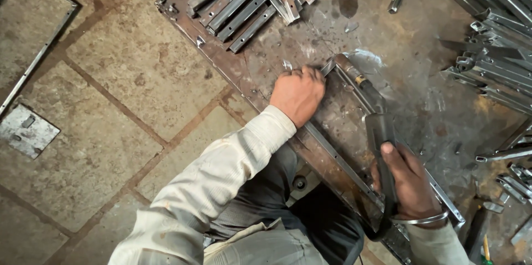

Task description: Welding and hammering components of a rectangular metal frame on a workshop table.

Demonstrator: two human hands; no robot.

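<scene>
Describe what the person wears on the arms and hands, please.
Both arms have long sleeves of a pale, off-white fabric, creased and lightly stained. The left hand is bare, with no glove and no jewellery visible. The right hand is also bare, and a thin silver-coloured metal bangle circles its wrist.

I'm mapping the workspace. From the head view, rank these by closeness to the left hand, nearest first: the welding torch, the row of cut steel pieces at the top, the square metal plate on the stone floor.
From the left hand:
1. Welding torch, just right of it; its tip is at the fingers.
2. Row of cut steel pieces, above it on the work plate.
3. Square metal plate, far left on the floor.
</scene>
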